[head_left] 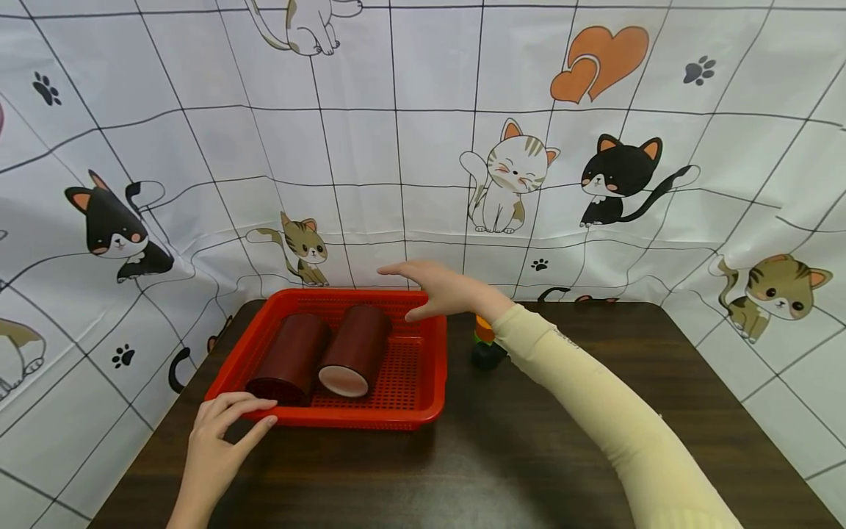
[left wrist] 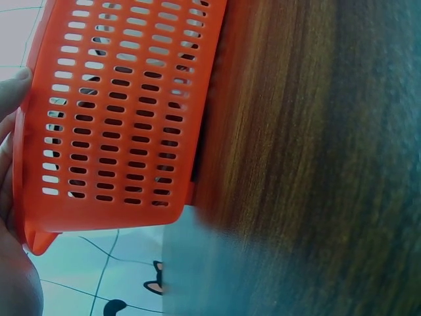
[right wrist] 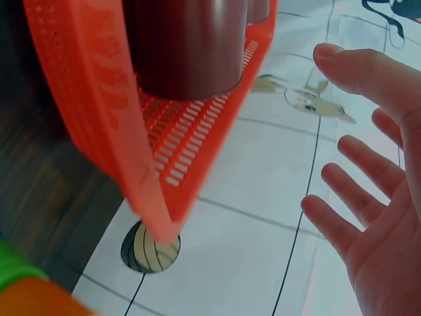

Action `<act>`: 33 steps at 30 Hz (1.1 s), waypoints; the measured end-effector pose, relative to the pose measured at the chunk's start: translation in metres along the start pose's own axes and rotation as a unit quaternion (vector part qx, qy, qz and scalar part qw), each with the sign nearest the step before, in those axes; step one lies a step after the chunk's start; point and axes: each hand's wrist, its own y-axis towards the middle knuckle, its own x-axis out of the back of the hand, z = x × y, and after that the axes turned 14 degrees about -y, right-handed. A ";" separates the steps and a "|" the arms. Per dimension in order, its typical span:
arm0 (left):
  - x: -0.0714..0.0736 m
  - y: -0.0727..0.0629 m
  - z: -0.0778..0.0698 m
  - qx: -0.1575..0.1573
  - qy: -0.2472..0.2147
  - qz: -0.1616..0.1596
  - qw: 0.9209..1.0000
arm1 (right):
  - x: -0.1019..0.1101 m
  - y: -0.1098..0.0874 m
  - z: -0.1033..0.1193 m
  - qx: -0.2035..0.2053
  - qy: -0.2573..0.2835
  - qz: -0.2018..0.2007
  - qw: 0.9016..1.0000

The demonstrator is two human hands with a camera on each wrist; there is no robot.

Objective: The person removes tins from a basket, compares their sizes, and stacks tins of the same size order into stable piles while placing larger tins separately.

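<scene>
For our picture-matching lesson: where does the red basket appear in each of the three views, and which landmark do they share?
Head: the red basket is in the lower half, mostly left of centre.
Left wrist: the red basket fills the upper left, its slotted wall showing.
Right wrist: the red basket runs from upper left to upper middle, partly cut off.
Shared landmark: the white printed sheet with dark lines.

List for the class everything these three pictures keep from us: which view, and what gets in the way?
- Head view: the whole shape of the orange-and-green item; the right sleeve covers part.
- Left wrist view: the contents of the red basket; its slotted wall allows only glimpses.
- Left wrist view: much of the left hand; the left edge cuts it off.
- Right wrist view: the nearer dark red cylinder's upper end; the top edge crops it.
</scene>
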 end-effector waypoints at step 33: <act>0.002 0.001 0.000 -0.015 -0.010 0.007 1.000 | -0.048 0.057 0.038 0.115 -0.004 0.061 0.992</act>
